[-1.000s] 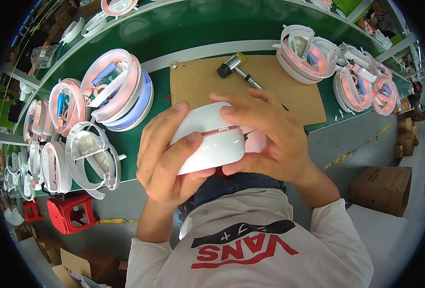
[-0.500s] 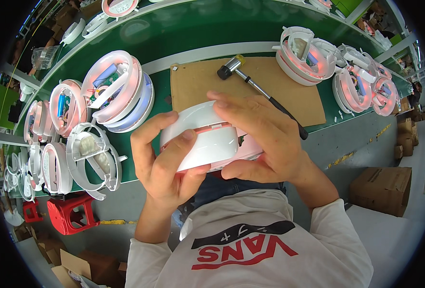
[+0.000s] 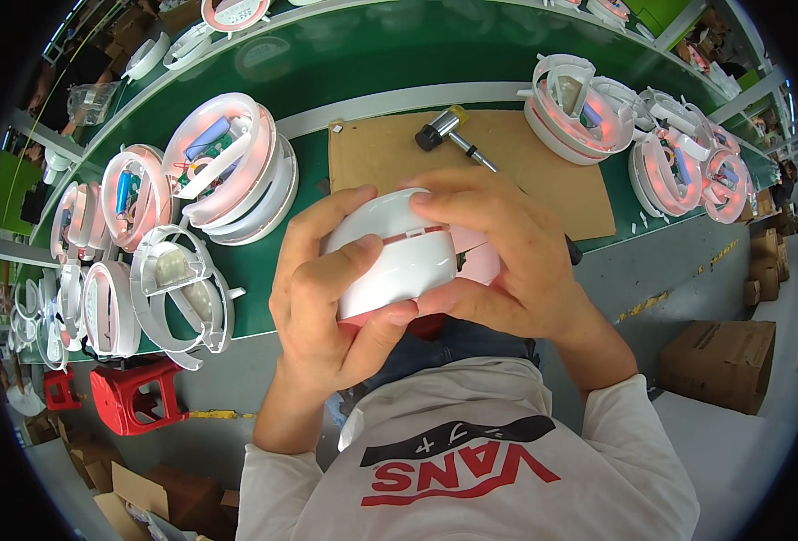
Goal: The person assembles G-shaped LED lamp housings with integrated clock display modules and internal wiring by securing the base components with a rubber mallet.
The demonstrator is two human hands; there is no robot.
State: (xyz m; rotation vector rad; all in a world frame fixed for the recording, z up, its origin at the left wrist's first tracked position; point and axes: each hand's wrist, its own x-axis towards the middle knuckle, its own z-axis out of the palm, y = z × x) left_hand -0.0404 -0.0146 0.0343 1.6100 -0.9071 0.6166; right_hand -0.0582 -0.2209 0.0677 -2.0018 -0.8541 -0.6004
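Observation:
Between my two hands, over the front of the bench, is a glossy white, rounded plastic housing (image 3: 397, 271). A narrow reddish gap runs across its shell, and a pinkish inner part shows at its right side. My left hand (image 3: 319, 302) wraps its left side, thumb below and fingers over the top. My right hand (image 3: 527, 257) grips the right side, fingertips at the upper edge and thumb at the lower. Behind the hands lies a mallet (image 3: 439, 129) with a black and yellow head, its handle partly hidden by my right hand.
The mallet rests on a cardboard sheet (image 3: 372, 153) on the green bench. Stacked round housings (image 3: 223, 167) with batteries and circuit boards stand at the left, beside white ring frames (image 3: 151, 302). More housings (image 3: 579, 131) crowd the right. A red stool (image 3: 133, 397) stands below left.
Both hands have closed in on the housing, which has shifted slightly right and turned. The left hand has moved right, and the pinkish part at the right shows less now.

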